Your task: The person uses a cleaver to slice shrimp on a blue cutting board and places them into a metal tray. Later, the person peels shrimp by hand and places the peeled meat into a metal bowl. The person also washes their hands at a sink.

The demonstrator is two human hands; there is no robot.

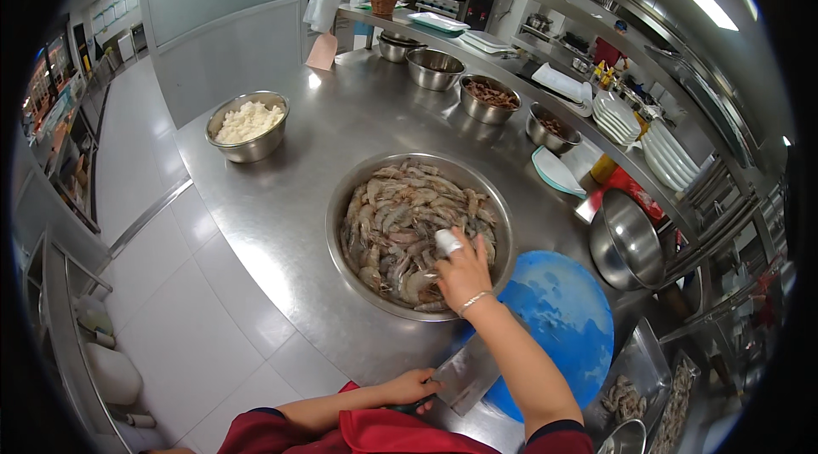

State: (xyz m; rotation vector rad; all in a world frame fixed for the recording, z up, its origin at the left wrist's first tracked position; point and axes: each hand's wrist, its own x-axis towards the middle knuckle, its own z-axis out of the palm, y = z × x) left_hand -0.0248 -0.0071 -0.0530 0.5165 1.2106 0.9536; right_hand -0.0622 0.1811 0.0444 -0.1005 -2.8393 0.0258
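A wide steel bowl (pixel 333 243) full of raw, unpeeled shrimp (pixel 409 211) stands before me. My right hand (pixel 465 269) is over the bowl's right side, fingers apart and touching the shrimp; one finger wears a white wrap (pixel 448 241). Nearer my body, my left hand (pixel 412 387) grips a dark-handled tool (pixel 415 404), apparently scissors, mostly hidden by the fingers. Beside that hand is the broad metal blade of a cleaver (pixel 470 374), partly under my right forearm. It overlaps a round blue cutting board (pixel 562 307) on the steel table (pixel 275 224).
A bowl of white rice-like food (pixel 247 128) stands at left. Bowls of brown food (pixel 489 98) line the back, below a shelf with white plates (pixel 615 115). An empty-looking steel bowl (pixel 625 240) is at right. Trays with shrimp (pixel 626 398) sit lower right. A person (pixel 610 48) stands far back.
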